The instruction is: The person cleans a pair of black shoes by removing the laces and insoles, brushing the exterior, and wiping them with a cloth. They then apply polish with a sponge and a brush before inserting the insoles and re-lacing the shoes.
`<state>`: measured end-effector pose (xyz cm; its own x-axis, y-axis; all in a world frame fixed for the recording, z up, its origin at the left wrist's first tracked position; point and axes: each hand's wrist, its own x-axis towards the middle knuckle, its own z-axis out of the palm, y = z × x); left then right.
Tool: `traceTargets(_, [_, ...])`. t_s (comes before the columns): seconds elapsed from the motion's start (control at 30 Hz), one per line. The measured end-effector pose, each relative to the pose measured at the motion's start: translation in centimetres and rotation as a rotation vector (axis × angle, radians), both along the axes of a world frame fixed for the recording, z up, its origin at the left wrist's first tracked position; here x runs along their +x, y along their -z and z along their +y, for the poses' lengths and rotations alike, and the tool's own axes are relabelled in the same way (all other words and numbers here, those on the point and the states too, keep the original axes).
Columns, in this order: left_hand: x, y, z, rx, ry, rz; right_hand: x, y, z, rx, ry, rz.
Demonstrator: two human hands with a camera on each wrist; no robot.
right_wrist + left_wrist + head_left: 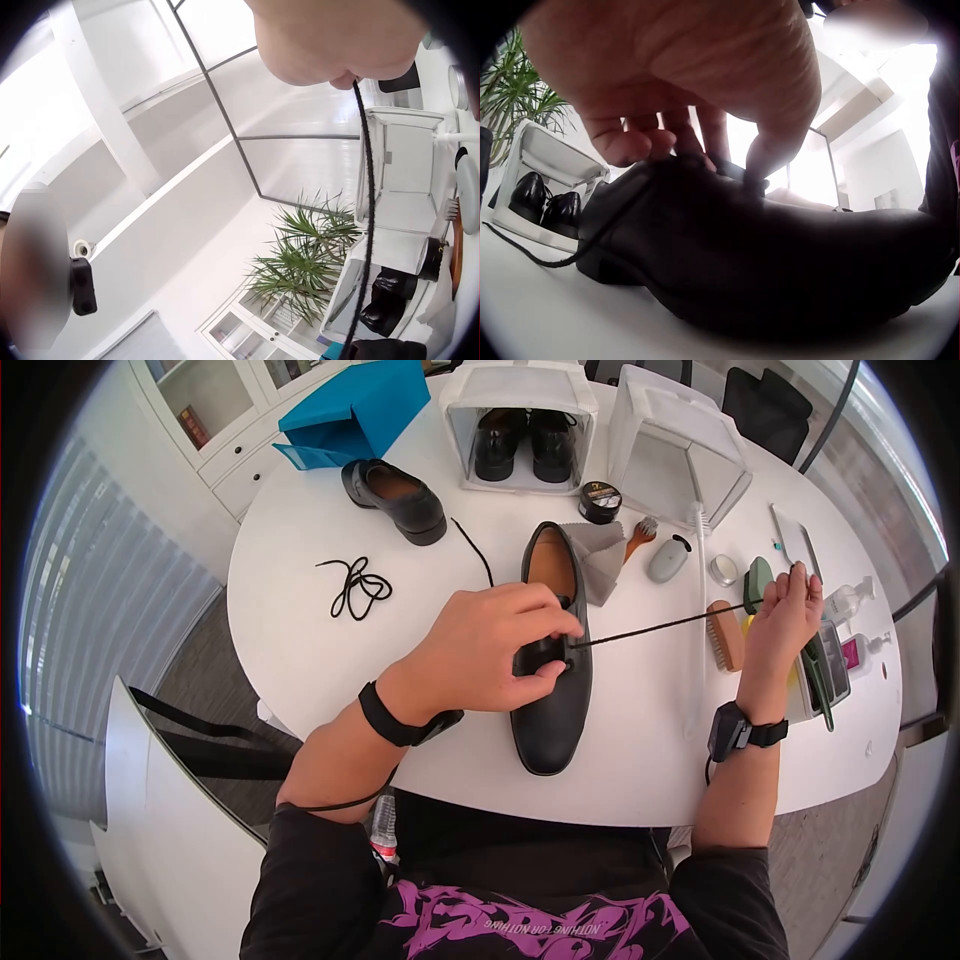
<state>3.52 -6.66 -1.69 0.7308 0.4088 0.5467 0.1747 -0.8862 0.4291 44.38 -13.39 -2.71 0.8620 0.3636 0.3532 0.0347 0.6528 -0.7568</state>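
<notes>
A black leather shoe [553,735] lies on the white table with its toe toward the person. My left hand [490,645] is over its lacing area, thumb and fingertips holding the shoe at the eyelets. From there a black shoelace [660,624] runs taut to the right. Its far part is pinched in the fingers of my right hand [788,605], raised over the table's right side. In the left wrist view, a loose lace end [615,217] hangs down the shoe's side onto the table. Part of the lacing is hidden under my left hand.
A second black shoe [405,505] and a loosely coiled lace [360,588] lie to the left. Behind stand a teal box [375,415] and a white box [590,390] holding black shoes. A wooden brush [724,636], a polish tin [600,502] and several bottles are on the right.
</notes>
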Motion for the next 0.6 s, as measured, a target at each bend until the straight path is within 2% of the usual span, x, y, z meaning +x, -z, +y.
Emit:
traceTargets(0.07, [-0.1, -0.5, -0.1, 0.006, 0.002, -0.047, -1.9, -0.2, 0.6, 0.018, -0.051, -0.054])
traceTargets(0.13, [-0.5, -1.9, -0.4, -0.2, -0.102, -0.039, -4.2, -0.7, 0.9, 0.024, -0.099, -0.066])
traceTargets(0.17, [-0.9, -1.7, 0.1, -0.201, -0.103, -0.038, -5.2, -0.7, 1.0, -0.006, -0.196, -0.163])
traceTargets(0.23, [-1.9, -1.1, 1.4, -0.215, -0.052, 0.056, -6.0, 0.2, 0.9, -0.075, -0.364, -0.347])
traceTargets(0.37, [-2.7, -1.3, 2.1, -0.234, 0.017, 0.112, -12.6, -0.3, 0.0, -0.164, -0.48, -0.391])
traceTargets(0.43, [-2.9, -1.2, 2.3, -0.33, 0.091, 0.094, -15.0, -0.2, -0.9, -0.267, -0.696, -0.34])
traceTargets(0.47, [-2.9, -1.0, 2.4, -0.329, 0.086, 0.091, -15.9, -0.1, -1.3, -0.265, -0.701, -0.343])
traceTargets(0.53, [-2.9, -0.4, 2.7, -0.45, 0.192, 0.055, -17.2, 0.1, -2.1, -0.383, -0.866, -0.326])
traceTargets(0.6, [-3.0, -0.3, 2.9, -0.473, 0.212, 0.039, -18.5, 0.0, -2.8, -0.418, -0.867, -0.369])
